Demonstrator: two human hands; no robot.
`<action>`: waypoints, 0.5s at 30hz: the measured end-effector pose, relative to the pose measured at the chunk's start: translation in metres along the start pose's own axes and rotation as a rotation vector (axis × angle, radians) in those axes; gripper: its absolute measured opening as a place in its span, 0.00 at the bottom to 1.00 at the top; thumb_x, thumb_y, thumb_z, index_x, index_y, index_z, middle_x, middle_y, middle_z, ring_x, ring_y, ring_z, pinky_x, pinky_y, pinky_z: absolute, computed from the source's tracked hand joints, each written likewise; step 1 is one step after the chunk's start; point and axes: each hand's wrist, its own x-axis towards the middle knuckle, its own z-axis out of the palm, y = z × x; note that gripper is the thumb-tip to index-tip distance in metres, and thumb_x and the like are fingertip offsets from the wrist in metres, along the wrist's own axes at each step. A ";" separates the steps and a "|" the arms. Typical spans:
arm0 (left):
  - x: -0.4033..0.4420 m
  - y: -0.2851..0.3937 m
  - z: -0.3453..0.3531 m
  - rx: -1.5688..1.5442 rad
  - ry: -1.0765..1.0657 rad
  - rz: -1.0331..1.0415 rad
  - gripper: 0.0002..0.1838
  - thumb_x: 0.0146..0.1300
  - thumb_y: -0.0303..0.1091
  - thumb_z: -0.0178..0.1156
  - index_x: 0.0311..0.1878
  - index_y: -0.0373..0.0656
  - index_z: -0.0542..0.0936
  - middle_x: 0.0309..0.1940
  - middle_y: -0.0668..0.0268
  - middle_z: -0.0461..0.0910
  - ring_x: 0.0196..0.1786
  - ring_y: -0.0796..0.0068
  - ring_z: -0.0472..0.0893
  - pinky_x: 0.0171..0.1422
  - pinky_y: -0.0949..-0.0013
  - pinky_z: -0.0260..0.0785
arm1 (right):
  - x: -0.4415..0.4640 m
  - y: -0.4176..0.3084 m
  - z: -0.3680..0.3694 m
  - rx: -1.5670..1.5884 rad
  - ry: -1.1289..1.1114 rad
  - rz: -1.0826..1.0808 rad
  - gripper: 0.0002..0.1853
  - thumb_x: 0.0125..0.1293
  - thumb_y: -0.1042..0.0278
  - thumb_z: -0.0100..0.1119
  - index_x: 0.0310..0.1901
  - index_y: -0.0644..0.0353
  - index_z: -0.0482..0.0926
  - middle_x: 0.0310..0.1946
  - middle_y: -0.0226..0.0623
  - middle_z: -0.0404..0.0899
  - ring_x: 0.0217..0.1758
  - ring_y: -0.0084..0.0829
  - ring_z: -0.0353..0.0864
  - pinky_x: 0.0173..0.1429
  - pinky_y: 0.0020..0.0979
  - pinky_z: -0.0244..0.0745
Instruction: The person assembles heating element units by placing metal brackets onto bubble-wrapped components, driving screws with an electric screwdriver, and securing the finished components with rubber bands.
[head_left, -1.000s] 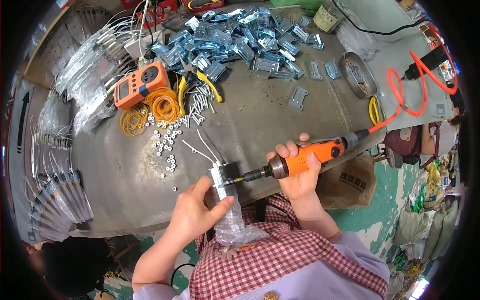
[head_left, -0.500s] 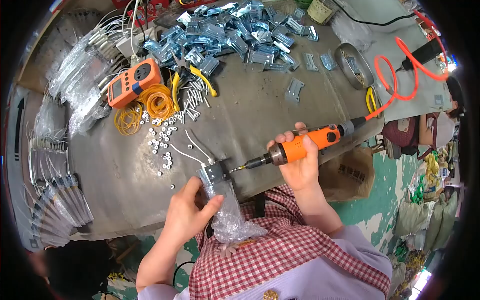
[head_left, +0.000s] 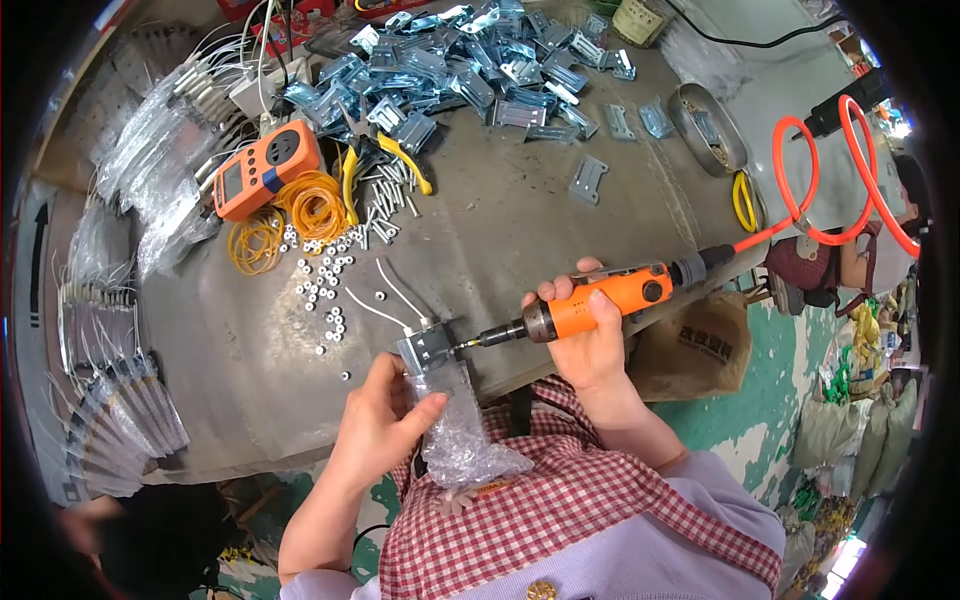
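My left hand grips a part wrapped in bubble wrap. At its upper end is a metal bracket, with two white wires coming out toward the back of the table. My right hand is closed around an orange power screwdriver, held nearly level. The tool's bit points left and its tip is at the right side of the bracket; whether they touch is too small to tell. A red coiled hose runs from the back of the tool.
Metal brackets are heaped at the back. White spacers, screws, yellow-handled pliers, rubber bands and an orange meter lie left of centre. Wrapped parts fan out at left. An oval tin stands right.
The wrapped part has turned so the bracket's broad face shows. The tool first drew away from the bracket to the right, then its bit came back close to the bracket's right side.
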 end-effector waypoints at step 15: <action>0.001 -0.004 0.006 -0.215 0.000 0.007 0.17 0.56 0.32 0.64 0.39 0.35 0.66 0.25 0.69 0.75 0.29 0.85 0.73 0.31 0.76 0.68 | -0.002 0.001 0.000 0.041 -0.003 -0.010 0.18 0.60 0.64 0.54 0.51 0.50 0.64 0.35 0.34 0.71 0.45 0.33 0.67 0.60 0.45 0.61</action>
